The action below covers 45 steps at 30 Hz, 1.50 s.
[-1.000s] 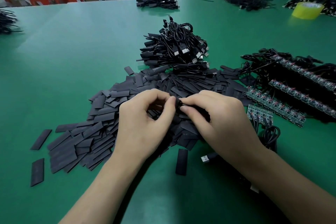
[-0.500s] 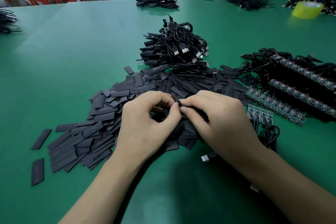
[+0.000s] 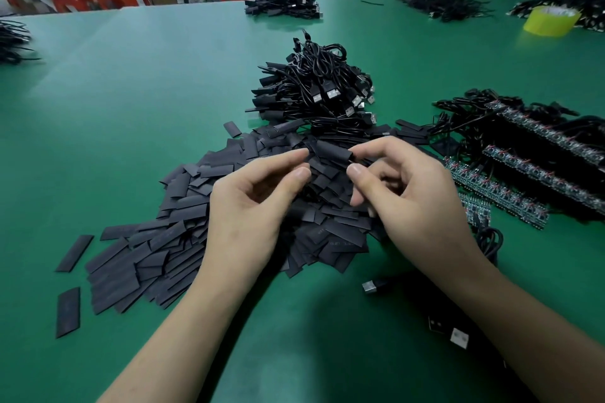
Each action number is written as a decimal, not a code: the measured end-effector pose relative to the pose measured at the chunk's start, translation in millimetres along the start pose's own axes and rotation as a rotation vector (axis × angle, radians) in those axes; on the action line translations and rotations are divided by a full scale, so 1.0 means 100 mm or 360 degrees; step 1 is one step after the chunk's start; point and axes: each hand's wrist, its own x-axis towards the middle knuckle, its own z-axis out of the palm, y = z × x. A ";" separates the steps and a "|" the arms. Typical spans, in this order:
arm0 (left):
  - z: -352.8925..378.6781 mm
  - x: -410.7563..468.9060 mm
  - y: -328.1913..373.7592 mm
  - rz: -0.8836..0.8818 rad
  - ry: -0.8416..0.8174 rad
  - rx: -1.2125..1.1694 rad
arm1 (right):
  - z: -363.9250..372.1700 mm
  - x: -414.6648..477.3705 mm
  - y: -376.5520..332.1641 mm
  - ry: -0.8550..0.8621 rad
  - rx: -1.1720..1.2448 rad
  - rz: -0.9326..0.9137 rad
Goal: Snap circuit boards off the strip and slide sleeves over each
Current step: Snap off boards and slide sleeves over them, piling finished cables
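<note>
**Fig. Sleeving step, head view.** Since 0.5 s ago the hands have parted and risen off the pile. The fingertips, then pressed together, now stand apart w/ one sleeve (image 3: 329, 151) showing between them.

- **R hand (image 3: 415, 206):** index and thumb curled, pinching the sleeve's right end. Whether a board is already inside cannot be told.
- **L hand (image 3: 258, 203):** index and thumb loosely extended, slightly parted, nothing between them. Index tip sits at the sleeve's left end; contact unclear.
- **Under the grip:** pile of loose sleeves (image 3: 183, 239) on the table (image 3: 131, 108).
- **Beyond the grip:** heap of cables (image 3: 322, 98).
- **Right of the grip:** board strips (image 3: 540, 147), not yet snapped apart.
- **Nearer than the grip, by the R wrist:** a cable w/ USB plug (image 3: 370, 287).

**Risks (judgement):**
- (a) The sleeve is pinched at one end only, so it may slip off or drop into the pile and be lost among look-alikes.
- (b) A flattened sleeve mouth may catch a board corner if pushed askew, and buckle.
- (c) The trailing cable may snag the pile & drag sleeves off.
</note>
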 end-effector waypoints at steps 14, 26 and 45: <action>0.00 -0.02 -0.03 0.0046 0.0026 -0.0054 | -0.02 0.01 0.00 -0.0091 0.0020 -0.0011; -0.09 0.05 -0.01 -0.0106 0.0219 -0.0534 | -0.29 0.17 -0.10 -0.0578 -0.0375 -0.0007; -0.02 -0.05 -0.03 0.0250 -0.0014 0.0463 | 0.18 2.39 -0.44 -0.0334 -0.1136 0.0134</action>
